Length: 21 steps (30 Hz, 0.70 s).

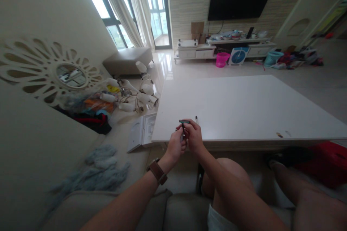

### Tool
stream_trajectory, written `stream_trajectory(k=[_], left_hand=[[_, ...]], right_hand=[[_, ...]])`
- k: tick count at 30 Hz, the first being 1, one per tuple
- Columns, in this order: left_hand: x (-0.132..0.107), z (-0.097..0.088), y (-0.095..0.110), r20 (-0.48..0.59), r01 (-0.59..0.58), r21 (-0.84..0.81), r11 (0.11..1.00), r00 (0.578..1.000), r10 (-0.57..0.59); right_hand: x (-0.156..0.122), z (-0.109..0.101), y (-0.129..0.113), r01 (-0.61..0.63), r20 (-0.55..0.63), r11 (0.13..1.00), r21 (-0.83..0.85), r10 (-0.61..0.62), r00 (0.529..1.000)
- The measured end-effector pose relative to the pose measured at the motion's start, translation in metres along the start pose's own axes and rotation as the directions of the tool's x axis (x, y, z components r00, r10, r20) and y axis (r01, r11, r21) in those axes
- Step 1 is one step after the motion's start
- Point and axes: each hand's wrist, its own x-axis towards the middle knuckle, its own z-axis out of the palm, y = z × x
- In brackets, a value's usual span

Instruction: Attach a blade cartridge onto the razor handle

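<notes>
Both my hands meet over the near edge of a white low table (244,104). My left hand (176,146), with a brown watch on its wrist, is closed in a pinch. My right hand (193,135) is closed too. Between them they hold a small thin object with a green top (184,122); I cannot make out what it is. A small dark pen-like piece (196,119) lies on the table just beyond my right hand.
A chandelier with white shades (135,95) and a white panel (141,131) lie on the floor at the left. Clutter and a blue-grey cloth (103,167) sit by the wall. A TV stand, pink basket (221,59) and fan are far off. My knees are below.
</notes>
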Motion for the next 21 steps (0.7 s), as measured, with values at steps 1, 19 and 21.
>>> stream_trajectory(k=[1,19,21], left_hand=[[0.000,0.000,0.000,0.001,-0.004,0.010,1.000,1.000,0.004],[0.006,-0.006,-0.010,0.002,-0.199,0.152,0.968,0.979,0.202],[0.006,-0.006,-0.011,0.007,-0.211,0.150,0.966,0.977,0.212]], right_hand=[[0.000,0.000,0.000,-0.008,-0.004,1.000,0.012,0.008,1.000],[0.000,0.001,-0.003,-0.094,-0.040,0.988,0.121,0.100,0.994],[0.000,0.001,-0.004,-0.099,-0.047,0.986,0.134,0.106,0.993]])
